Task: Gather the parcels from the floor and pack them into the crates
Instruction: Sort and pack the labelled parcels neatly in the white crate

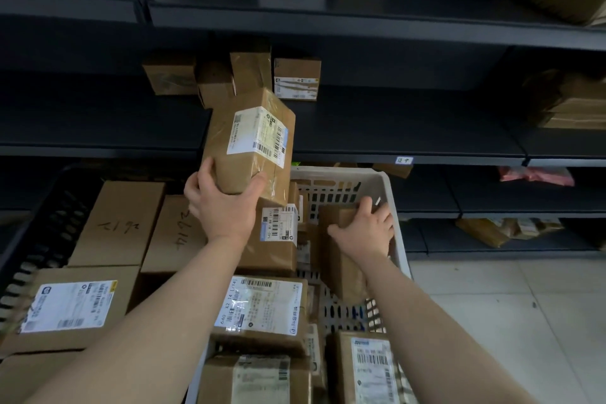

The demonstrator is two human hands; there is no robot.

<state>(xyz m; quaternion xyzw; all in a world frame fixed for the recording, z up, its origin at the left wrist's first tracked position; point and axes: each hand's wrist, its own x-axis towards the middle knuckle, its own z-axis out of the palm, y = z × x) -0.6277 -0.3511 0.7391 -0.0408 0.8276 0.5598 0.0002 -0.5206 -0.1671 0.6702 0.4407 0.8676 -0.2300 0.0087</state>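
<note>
cardboard parcel [251, 144] in l hand [223, 207], taped

Forearms [170, 315], left hand [223, 207] and right hand [364, 229] are bare.

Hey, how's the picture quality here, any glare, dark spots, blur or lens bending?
Head view: dim, the dark shelves lose detail in shadow; head view: tape sheen on the raised parcel that the left hand grips; head view: shelf edges bow from the wide lens; the right hand gripping the upright parcel looks slightly soft.
</note>
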